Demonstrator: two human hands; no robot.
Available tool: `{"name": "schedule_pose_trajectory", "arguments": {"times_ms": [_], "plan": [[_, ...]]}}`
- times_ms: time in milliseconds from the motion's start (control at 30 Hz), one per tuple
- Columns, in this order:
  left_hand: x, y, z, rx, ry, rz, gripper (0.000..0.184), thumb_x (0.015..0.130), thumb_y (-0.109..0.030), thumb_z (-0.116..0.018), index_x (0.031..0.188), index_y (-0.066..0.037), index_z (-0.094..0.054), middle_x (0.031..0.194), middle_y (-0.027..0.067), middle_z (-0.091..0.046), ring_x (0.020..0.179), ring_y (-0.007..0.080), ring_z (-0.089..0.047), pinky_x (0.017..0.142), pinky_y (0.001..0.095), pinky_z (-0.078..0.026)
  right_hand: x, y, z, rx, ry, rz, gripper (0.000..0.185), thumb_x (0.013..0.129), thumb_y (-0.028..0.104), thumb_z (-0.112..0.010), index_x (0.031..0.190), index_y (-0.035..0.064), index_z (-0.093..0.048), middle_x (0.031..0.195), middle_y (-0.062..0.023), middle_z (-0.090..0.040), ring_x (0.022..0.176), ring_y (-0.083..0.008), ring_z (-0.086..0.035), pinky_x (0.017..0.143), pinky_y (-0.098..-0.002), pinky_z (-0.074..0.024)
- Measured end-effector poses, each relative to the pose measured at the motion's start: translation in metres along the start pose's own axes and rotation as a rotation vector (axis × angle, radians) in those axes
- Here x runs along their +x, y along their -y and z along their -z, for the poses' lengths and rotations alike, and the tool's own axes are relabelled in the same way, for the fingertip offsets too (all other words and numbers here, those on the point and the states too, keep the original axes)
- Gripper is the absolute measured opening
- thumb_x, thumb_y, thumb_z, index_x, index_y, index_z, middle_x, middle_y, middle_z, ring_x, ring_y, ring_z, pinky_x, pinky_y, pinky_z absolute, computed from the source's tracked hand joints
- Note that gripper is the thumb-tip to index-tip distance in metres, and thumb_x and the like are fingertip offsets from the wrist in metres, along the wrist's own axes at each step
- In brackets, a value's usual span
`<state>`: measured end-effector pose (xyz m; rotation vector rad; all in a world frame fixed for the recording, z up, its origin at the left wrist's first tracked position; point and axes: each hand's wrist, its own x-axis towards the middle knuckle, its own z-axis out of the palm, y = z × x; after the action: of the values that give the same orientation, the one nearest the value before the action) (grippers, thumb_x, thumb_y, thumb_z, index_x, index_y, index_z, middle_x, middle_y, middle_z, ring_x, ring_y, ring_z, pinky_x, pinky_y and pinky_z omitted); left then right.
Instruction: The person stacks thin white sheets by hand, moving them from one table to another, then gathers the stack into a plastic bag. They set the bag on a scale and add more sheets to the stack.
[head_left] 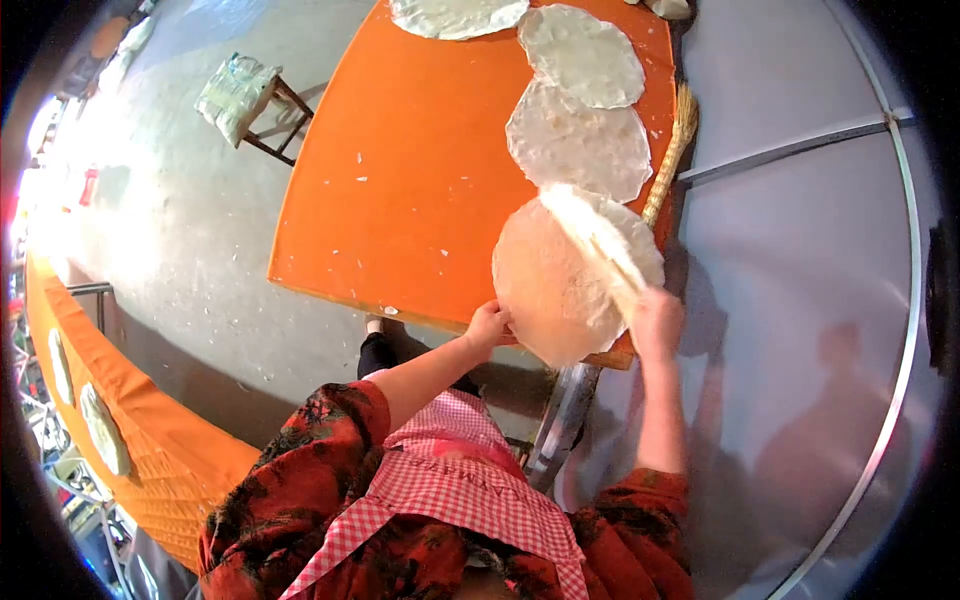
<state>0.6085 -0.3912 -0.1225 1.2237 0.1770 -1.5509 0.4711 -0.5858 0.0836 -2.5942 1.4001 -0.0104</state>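
A thin, round, translucent flatbread sheet (535,270) lies at the near right corner of the orange-covered table, its near edge reaching past the table edge. My left hand (488,328) pinches that sheet at its left near rim. In my right hand (657,325) is a pale hand brush (600,235), fingers closed round its near end. The brush lies slantwise over the sheet's right half, its pale bristles pointing away from me and blurred. It hides part of the sheet. Beyond it lie more sheets, one (580,140) close behind and another (582,55) farther back.
A straw whisk broom (672,150) lies along the table's right edge, by the grey wall panel (780,90). Crumbs dot the orange tabletop (400,200). A stool (275,110) with a wrapped cushion stands left. Another orange-covered surface (150,430) is at lower left.
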Motion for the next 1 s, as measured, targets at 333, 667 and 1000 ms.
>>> {"name": "schedule_pose_trajectory", "arguments": {"times_ms": [333, 667, 1000], "plan": [[-0.02, -0.003, 0.014, -0.079, 0.072, 0.082, 0.028, 0.088, -0.01, -0.049, 0.114, -0.005, -0.053, 0.104, 0.0109, -0.062, 0.094, 0.027, -0.064, 0.082, 0.0456, -0.056, -0.087, 0.036, -0.159, 0.061, -0.005, 0.152, 0.025, 0.072, -0.002, -0.058, 0.095, 0.0047, -0.065, 0.088, -0.0147, -0.064, 0.086, -0.0324, -0.063, 0.074, -0.0429, -0.0521], [-0.053, -0.025, -0.009, -0.196, 0.237, 0.145, 0.032, 0.095, -0.014, -0.051, 0.126, -0.006, -0.05, 0.118, 0.0125, -0.061, 0.106, 0.0298, -0.061, 0.092, 0.0477, -0.051, -0.119, 0.048, -0.165, 0.176, -0.043, 0.21, 0.052, 0.073, 0.0, -0.061, 0.124, 0.005, -0.055, 0.115, -0.0156, -0.062, 0.105, -0.0365, -0.06, 0.082, -0.0415, -0.051], [-0.054, -0.101, -0.051, -0.067, 0.284, -0.11, 0.023, 0.092, -0.025, -0.06, 0.106, -0.007, -0.056, 0.112, 0.0094, -0.063, 0.099, 0.0215, -0.062, 0.084, 0.0359, -0.052, 0.043, -0.018, 0.003, 0.173, 0.186, -0.018, 0.014, 0.069, 0.011, -0.071, 0.07, -0.0022, -0.068, 0.067, -0.0217, -0.065, 0.062, -0.031, -0.067, 0.059, -0.0444, -0.0513]]}}
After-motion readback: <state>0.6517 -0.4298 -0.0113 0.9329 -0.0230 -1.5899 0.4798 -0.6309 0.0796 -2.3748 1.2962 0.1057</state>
